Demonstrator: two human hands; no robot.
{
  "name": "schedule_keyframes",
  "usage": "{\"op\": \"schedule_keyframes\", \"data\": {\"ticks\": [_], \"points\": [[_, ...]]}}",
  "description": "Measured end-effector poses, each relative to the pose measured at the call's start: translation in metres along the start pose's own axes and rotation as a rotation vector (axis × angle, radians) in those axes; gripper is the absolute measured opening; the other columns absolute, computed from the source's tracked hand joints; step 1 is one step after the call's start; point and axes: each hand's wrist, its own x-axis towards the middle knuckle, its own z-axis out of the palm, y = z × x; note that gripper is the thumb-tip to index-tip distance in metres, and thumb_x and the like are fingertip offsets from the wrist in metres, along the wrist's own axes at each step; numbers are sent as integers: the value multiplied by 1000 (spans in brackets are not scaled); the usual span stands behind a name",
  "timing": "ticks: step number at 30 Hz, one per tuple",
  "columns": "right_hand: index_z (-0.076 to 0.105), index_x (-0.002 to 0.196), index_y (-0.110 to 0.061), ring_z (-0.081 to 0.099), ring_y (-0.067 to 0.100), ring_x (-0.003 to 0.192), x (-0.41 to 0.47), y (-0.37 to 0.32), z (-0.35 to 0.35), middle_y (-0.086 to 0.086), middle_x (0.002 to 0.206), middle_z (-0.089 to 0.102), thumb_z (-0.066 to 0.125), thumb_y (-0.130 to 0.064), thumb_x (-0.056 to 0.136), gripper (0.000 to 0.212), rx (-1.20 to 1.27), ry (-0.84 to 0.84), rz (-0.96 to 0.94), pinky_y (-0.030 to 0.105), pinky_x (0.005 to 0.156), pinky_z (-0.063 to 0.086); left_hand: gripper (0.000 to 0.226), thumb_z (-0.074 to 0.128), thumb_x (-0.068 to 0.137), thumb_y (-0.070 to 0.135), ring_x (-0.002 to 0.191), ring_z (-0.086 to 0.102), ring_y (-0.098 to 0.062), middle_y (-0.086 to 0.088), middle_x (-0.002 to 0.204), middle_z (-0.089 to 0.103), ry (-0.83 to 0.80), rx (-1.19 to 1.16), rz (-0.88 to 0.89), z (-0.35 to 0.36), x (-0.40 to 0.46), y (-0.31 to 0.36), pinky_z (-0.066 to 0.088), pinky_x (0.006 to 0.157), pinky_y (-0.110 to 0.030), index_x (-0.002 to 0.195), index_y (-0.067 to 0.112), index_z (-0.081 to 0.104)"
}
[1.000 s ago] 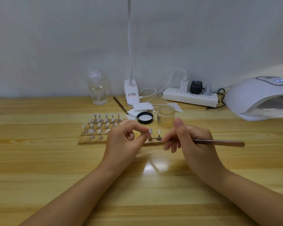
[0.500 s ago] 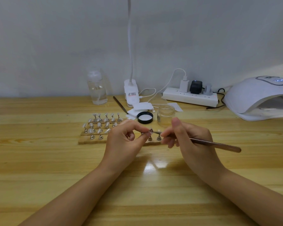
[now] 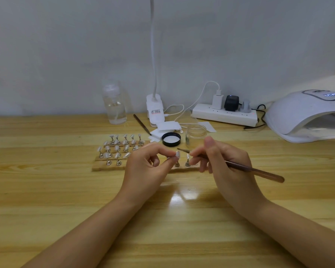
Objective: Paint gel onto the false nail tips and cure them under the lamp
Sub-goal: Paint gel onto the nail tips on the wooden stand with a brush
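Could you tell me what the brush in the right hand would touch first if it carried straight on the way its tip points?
Most likely the nail tip pinched in the left hand. The right hand aims the brush leftward, bristles just above it; depth is unclear, so it could pass slightly behind.

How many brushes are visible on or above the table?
2. One brush is held in the right hand, its tip near the nail tip. A second brush lies on the table beside the clip lamp's base. Others may be hidden.

Left hand [image 3: 143, 167] pinching small white false nail tip [image 3: 177, 154]; right hand [image 3: 222, 163] holding thin brown brush [image 3: 255, 170], bristles hovering just above tip.
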Motion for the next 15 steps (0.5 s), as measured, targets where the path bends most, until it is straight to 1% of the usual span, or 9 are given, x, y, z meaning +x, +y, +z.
{"op": "schedule_keyframes", "data": {"ticks": [3, 4, 6, 8, 10, 12, 14, 15], "points": [[67, 63, -17, 53, 6, 44, -1, -2, 0, 7, 54, 64, 48, -46, 90, 43, 44, -12, 31, 10, 48, 39, 27, 75, 72, 13, 48, 36, -4, 21, 55, 55, -3, -8, -17, 0, 0, 1, 29, 51, -9, 64, 36, 64], [66, 63, -17, 53, 6, 44, -2, -2, 0, 6, 54, 64, 46, -45, 89, 43, 44, -5, 26, 10, 48, 39, 26, 74, 72, 13, 48, 36, -4, 21, 54, 54, -5, -5, -22, 0, 0, 1, 29, 51, -8, 64, 36, 64], [67, 67, -17, 55, 5, 47, -1, -1, 0, 5, 59, 66, 46, -39, 92, 40, 39, 12, 12, 10, 49, 40, 27, 74, 72, 11, 48, 36, -3, 22, 52, 53, -7, 3, -24, 0, 0, 1, 29, 50, -8, 65, 35, 64], [67, 70, -14, 56, 5, 50, 0, -1, 0, 4, 63, 67, 42, -36, 92, 40, 34, 0, 12, 9, 51, 40, 27, 74, 72, 9, 48, 37, -3, 21, 51, 53, -7, 5, -28, -1, -1, 1, 29, 50, -7, 66, 34, 64], [68, 68, -13, 55, 6, 48, -1, -1, 0, 6, 60, 66, 42, -37, 91, 42, 47, -48, 34, 10, 50, 41, 24, 74, 72, 10, 48, 37, -4, 18, 50, 52, -7, 0, -36, -1, -1, 1, 29, 50, -7, 66, 31, 66], [68, 64, -15, 55, 8, 46, -2, -1, 0, 8, 56, 65, 48, -39, 92, 42, 67, -80, 33, 12, 49, 41, 20, 74, 72, 12, 48, 37, -4, 15, 49, 49, 8, -6, -53, 0, 0, 0, 29, 50, -8, 67, 30, 67], [68, 65, -18, 55, 9, 47, -2, -1, -1, 7, 57, 65, 44, -41, 88, 41, 57, -55, -4, 12, 50, 41, 20, 74, 72, 11, 49, 38, -5, 14, 54, 56, 14, -11, -50, 0, 0, 0, 30, 51, -8, 69, 30, 68], [68, 67, -18, 56, 8, 48, -2, 0, -2, 7, 60, 66, 42, -42, 87, 40, 49, -31, -16, 11, 51, 41, 20, 73, 73, 9, 50, 39, -5, 12, 62, 61, 6, -11, -40, 0, 0, 1, 31, 51, -8, 71, 29, 69]]}}
